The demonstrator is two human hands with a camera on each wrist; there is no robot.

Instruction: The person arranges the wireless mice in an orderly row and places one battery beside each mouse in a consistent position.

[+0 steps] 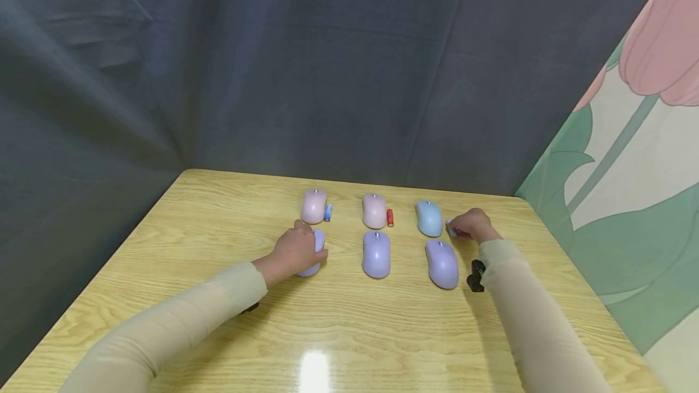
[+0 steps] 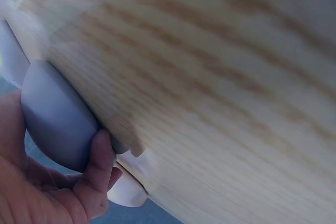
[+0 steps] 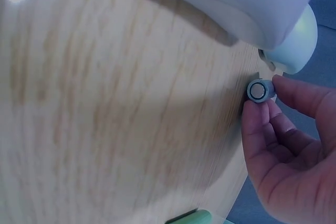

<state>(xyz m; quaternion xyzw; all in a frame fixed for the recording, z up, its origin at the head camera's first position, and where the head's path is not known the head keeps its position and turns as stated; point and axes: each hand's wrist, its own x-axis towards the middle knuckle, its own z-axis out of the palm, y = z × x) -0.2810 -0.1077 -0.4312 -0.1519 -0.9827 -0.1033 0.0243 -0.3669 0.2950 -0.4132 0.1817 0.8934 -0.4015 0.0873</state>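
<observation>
My left hand (image 1: 295,248) grips a lavender computer mouse (image 1: 315,269) at the front left of the group. In the left wrist view, fingers and thumb lie around the sides of that mouse (image 2: 60,116), its base close to the table. Over on the right, my right hand (image 1: 472,225) pinches a small pale battery (image 1: 451,228) beside a light blue mouse (image 1: 429,218). The right wrist view shows the battery (image 3: 261,91) lying low at the tabletop between thumb and fingers, its round end facing the camera.
Behind are two pink mice, left (image 1: 314,206) and middle (image 1: 374,211), with a blue battery (image 1: 327,213) and a red battery (image 1: 390,218) beside them. Two more lavender mice, middle (image 1: 377,255) and right (image 1: 442,264), stand in front on the wooden table (image 1: 349,332). A dark curtain (image 1: 327,77) hangs behind.
</observation>
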